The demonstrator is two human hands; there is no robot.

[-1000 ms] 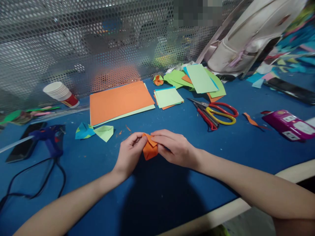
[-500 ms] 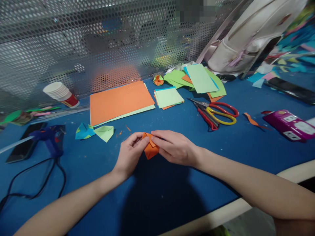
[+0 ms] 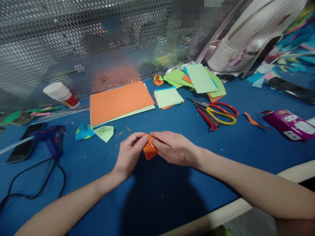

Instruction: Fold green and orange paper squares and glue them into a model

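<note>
- Pinching org. paper, folded, creased: L hand & R hand, fingers clamped on its edges, in front of sheets.
- Fingers hide pt. of it.
- Scissors, metal w/ red/yellow grips, R of sheets.
- Cups, nested, L of sheets.
- Perforated mesh behind sheets.

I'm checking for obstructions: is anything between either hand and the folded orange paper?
Nothing visible is: the left hand and right hand both touch the folded orange paper directly, their fingers hiding part of it. The pale green piece lies left of it.
</note>
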